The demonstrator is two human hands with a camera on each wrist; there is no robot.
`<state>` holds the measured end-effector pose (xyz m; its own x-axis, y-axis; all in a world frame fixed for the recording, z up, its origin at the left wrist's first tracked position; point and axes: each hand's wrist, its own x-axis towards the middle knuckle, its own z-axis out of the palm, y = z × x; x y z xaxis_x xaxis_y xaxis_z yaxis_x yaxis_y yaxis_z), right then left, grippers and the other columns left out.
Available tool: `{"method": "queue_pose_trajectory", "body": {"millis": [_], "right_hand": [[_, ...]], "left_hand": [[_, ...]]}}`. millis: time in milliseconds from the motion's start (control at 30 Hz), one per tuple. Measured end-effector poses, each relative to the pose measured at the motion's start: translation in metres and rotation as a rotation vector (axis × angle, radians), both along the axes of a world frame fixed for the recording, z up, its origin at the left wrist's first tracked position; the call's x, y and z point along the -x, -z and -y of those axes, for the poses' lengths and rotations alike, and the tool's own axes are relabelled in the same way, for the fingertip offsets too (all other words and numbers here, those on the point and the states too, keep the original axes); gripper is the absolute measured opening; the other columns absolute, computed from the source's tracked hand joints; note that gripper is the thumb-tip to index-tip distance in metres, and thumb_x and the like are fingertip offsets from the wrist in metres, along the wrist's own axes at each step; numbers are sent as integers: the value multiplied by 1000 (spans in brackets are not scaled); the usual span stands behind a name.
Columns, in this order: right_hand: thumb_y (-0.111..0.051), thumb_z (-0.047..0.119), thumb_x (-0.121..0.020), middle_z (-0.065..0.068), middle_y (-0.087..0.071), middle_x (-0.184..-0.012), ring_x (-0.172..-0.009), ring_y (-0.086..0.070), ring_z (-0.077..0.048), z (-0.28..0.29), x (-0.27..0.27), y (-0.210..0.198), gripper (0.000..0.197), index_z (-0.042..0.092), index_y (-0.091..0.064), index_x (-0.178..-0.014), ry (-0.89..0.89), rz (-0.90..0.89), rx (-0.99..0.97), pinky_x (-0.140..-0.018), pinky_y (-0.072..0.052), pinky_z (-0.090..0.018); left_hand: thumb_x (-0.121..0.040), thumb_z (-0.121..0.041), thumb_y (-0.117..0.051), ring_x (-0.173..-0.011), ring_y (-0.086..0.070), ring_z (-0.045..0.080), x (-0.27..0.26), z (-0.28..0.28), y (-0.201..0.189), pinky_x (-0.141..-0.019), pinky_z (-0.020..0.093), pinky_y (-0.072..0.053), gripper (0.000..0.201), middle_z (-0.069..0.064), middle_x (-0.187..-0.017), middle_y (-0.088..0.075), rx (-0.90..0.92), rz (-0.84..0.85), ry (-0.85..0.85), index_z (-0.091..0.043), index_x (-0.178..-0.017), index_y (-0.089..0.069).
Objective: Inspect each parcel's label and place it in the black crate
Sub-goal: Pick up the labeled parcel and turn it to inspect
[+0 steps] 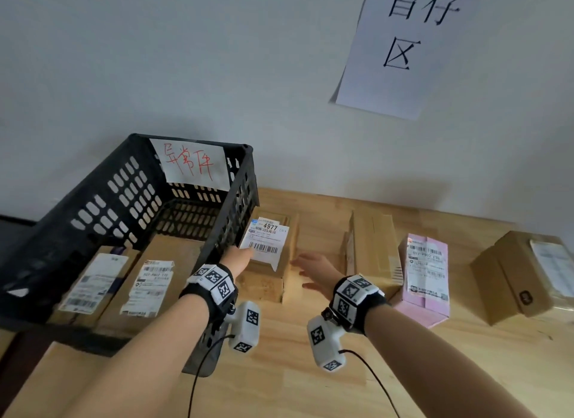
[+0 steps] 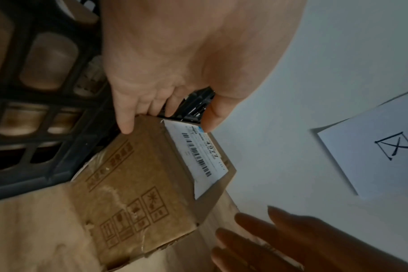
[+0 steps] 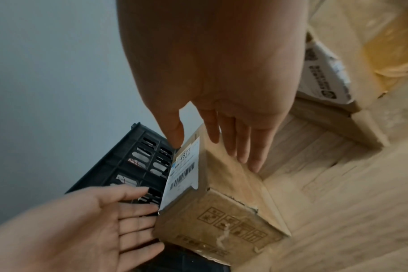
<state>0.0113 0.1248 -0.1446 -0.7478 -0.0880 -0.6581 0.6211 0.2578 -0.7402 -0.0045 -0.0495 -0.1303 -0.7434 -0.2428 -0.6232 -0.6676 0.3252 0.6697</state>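
A brown cardboard parcel point(image 1: 269, 262) with a white barcode label point(image 1: 266, 238) reading 4977 sits on the wooden table point(image 1: 403, 371), just right of the black crate point(image 1: 130, 181). The left hand point(image 1: 237, 257) reaches to its left side, fingers straight, touching the carton. The right hand point(image 1: 316, 271) hangs beside its right face, fingers spread and relaxed, holding nothing. Two labelled parcels point(image 1: 136, 284) lie in the crate; a pink parcel point(image 1: 427, 274) stands further right
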Motion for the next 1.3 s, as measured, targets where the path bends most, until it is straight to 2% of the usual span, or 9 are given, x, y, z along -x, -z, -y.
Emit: {"method": "queue_pose_trajectory", "body": {"millis": [67, 167, 333, 500, 600, 767, 900, 1100, 1300], "right_hand": [[-55, 25, -93, -4, -52, -134, -120, -48, -20, 5, 6, 3, 48, 14, -46, -138, -11, 3, 12, -95, -45, -34], [-52, 23, -93, -7, -64, -118, -95, -56, -17, 4, 11, 9, 32, 14, -58, -124, -18, -35, 7, -77, -45, -29], [-52, 24, -92, -5, -69, -105, -94, -62, -19, -21, -4, 20, 20, 16, -63, -106, 46, -22, -22, -75, -54, -33], [-54, 25, -93, -6, -67, -102, -91, -63, -22, -50, -34, 13, 23, 9, -60, -107, -64, 15, -89, -79, -58, -38], [-55, 24, -94, -11, -66, -107, -89, -63, -23, -69, -57, 11, 28, 4, -57, -113, -123, 50, -109, -71, -59, -35], [-58, 30, -92, -14, -68, -107, -87, -66, -24, -102, -96, 14, 33, 1, -61, -108, -238, 97, -134, -76, -59, -41], [-58, 39, -91, -15, -66, -99, -76, -70, -26, -119, -115, 13, 49, 2, -54, -123, -362, 139, -150, -69, -60, -41], [-53, 44, -93, -14, -46, -139, -117, -55, -31, -116, -123, 6, 61, 8, -38, -141, -452, 116, -204, -74, -55, -34], [-51, 43, -94, -10, -54, -135, -121, -52, -32, -94, -107, 2, 51, 10, -48, -134, -401, 61, -187, -88, -50, -41]], "left_hand": [[-98, -18, -44, -120, -43, 28, 2, -2, 6, -92, 32, -35, 45, 14, -134, -45, -15, 37, -11, 0, -138, -40], [-97, -21, -48, -123, -41, 29, -2, -7, 12, -99, 38, -37, 46, 13, -134, -43, -83, 88, -22, -4, -138, -39], [-90, -19, -58, -106, -57, 32, -23, -10, 21, -90, 38, -48, 27, 15, -112, -59, -64, 107, 13, -3, -112, -57], [-84, -17, -69, -98, -65, 31, -56, -28, 20, -74, 42, -57, 43, 18, -109, -66, -188, 207, 30, -2, -122, -54], [-86, -20, -68, -83, -66, 26, -86, -46, 17, -65, 38, -57, 28, 14, -95, -67, -153, 232, 59, -8, -110, -58], [-87, -25, -68, -89, -66, 30, -137, -73, 20, -78, 47, -57, 24, 15, -101, -67, -170, 319, 97, -11, -106, -60], [-80, -32, -74, -101, -62, 35, -157, -85, 16, -84, 52, -55, 37, 17, -111, -64, -110, 349, 134, -12, -108, -60], [-71, -40, -79, -100, -62, 37, -163, -91, 24, -92, 53, -50, 54, 20, -112, -63, -149, 350, 89, -12, -113, -59], [-73, -46, -76, -90, -67, 36, -146, -84, 28, -86, 53, -54, 53, 19, -96, -70, -141, 244, 72, -5, -103, -61]]}}
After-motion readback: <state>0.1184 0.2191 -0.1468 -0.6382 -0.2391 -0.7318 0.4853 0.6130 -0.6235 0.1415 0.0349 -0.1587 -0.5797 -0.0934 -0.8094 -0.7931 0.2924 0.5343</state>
